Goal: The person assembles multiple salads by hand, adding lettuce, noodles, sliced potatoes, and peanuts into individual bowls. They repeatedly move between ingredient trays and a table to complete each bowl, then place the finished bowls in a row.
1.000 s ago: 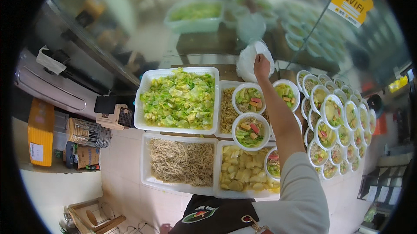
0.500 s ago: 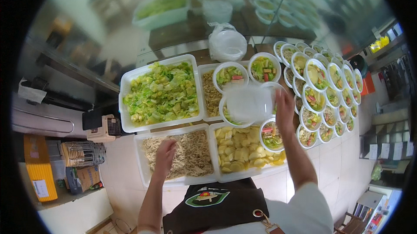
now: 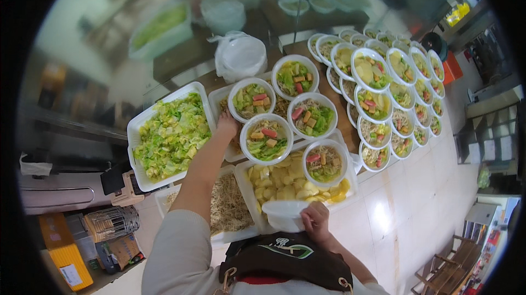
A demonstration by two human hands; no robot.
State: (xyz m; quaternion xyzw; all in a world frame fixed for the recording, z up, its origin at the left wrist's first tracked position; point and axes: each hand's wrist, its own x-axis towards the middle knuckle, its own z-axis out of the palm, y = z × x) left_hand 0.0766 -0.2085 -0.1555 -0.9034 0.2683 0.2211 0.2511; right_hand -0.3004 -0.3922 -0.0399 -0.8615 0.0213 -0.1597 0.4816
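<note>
Left hand [image 3: 227, 126] out at the far end of the reach, fingers down over the crumb tray [image 3: 218, 93], in the narrow gap between the lettuce tray [image 3: 135, 158] and the nearest filled bowl [image 3: 252, 99]. Its fingertips are lost among the brown bits; cannot tell whether they pinch or lie spread. Forearm runs up from lower left, across the shreds tray [image 3: 235, 236].

Right hand [image 3: 316, 221] low and close to the body, just above the apron [image 3: 285, 250]. Fingers curled, pinching the right edge of a white bowl [image 3: 282, 217]. No food shows in it.

Main relation: the bowl lies below and right of the left hand, on the body side, well apart from it. Right hand is the nearer, touching it. Between left hand and bowl stand another filled bowl [image 3: 267, 139] and the left part of the potato tray [image 3: 242, 180]. Bowl is round, so no true long axis; its side faces the view, rim running roughly left to right. It is held at the near edge of the potato tray; whether it touches the potatoes cannot be told.

Around: a further filled bowl [image 3: 325, 163] sits over the potato tray, up and right of the white bowl. Stacked bowls [image 3: 378, 103] in tiers to the right. Bagged bowls [image 3: 240, 56] beyond the crumb tray, by the glass.
</note>
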